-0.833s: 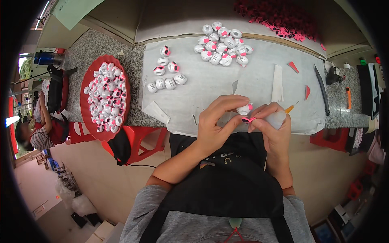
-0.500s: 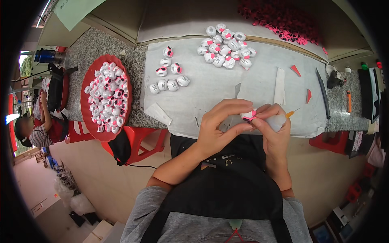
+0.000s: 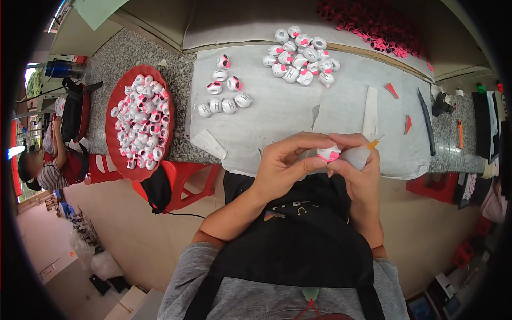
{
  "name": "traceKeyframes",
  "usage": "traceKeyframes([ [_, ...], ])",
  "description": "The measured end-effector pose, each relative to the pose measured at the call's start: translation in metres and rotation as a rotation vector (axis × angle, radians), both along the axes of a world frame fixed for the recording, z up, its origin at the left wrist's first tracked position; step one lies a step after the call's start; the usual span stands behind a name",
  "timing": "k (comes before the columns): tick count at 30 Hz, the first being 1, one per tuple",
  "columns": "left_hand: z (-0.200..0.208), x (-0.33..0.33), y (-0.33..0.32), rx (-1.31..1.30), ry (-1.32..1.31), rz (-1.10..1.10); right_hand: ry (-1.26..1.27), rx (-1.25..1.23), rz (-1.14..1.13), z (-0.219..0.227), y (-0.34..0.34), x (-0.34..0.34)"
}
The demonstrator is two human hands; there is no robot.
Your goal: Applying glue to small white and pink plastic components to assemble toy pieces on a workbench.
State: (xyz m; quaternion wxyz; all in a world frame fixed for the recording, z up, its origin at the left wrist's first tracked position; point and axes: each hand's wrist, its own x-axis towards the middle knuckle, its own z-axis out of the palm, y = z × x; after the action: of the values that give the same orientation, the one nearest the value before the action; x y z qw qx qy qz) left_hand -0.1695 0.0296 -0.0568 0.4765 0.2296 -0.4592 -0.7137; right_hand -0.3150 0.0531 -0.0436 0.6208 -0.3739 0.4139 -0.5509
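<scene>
Between the thumb and fingers of my left hand (image 3: 278, 164) is a small white-and-pink figurine head (image 3: 329, 152). My right hand (image 3: 361, 178) holds a translucent glue bottle (image 3: 357, 157) with an orange needle tip pointing up and away to the right. Its thumb and index fingertips also reach the figurine head's right side. Both hands are over the near edge of a white paper sheet (image 3: 256, 125). Farther back on the sheet sits a cluster of similar white-and-pink heads (image 3: 302, 56). A smaller group of heads (image 3: 229, 106) rests at its left.
A red scalloped tray (image 3: 113, 136) heaped with heads stands left. Dark tweezers (image 3: 425, 120), paper strips (image 3: 370, 114) and red scraps (image 3: 392, 90) lie on the right of the sheet. A pile of pink-and-black pieces (image 3: 373, 26) is on the back shelf. Another person (image 3: 50, 170) sits far left.
The figurine head has been turned in my fingers, so more of its pink side shows. My right hand and the glue bottle have shifted slightly left.
</scene>
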Motion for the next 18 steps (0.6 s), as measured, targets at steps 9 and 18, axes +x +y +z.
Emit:
traceKeyframes([
  [9, 0.0026, 0.0017, 0.0014, 0.042, -0.040, 0.017, 0.037, -0.044, -0.006, -0.0034, 0.0026, 0.0004],
  [18, 0.0011, -0.0009, 0.0040, 0.106, -0.032, 0.030, -0.009, 0.062, -0.070, -0.0004, 0.0026, 0.0069],
])
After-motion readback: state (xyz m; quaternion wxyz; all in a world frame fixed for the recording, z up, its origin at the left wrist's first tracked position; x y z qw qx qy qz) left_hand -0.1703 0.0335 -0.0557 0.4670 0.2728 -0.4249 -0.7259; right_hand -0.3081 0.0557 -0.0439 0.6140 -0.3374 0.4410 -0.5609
